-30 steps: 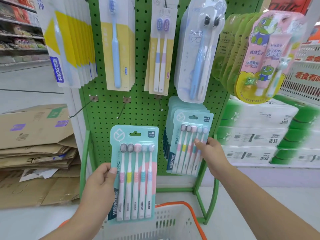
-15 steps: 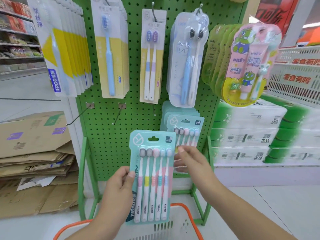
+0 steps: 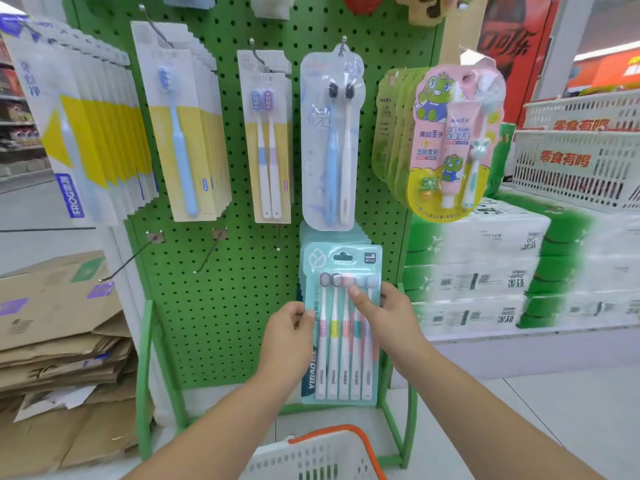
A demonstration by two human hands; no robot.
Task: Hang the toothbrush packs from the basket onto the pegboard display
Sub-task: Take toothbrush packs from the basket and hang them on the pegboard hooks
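Observation:
A teal pack of several toothbrushes point(image 3: 341, 327) is held upright against the green pegboard point(image 3: 221, 306), right in front of a stack of the same packs hanging on a peg. My left hand point(image 3: 289, 337) grips the pack's left edge. My right hand point(image 3: 384, 313) holds its right edge, thumb pressed on the front just below the brush heads. The pack's hang hole sits near its top, over the stack behind. The white basket point(image 3: 311, 455) with an orange handle is below at the bottom edge; its contents are hidden.
Two bare metal pegs point(image 3: 131, 258) point(image 3: 207, 254) stick out of the board to the left. Other toothbrush packs hang above. Flattened cardboard point(image 3: 59, 327) is piled on the left, wrapped tissue packs point(image 3: 485, 271) and white crates on the right.
The pack moved right and up, from in front of the board's lower middle to over the hanging stack. My right hand came off the stack and took the pack's right edge.

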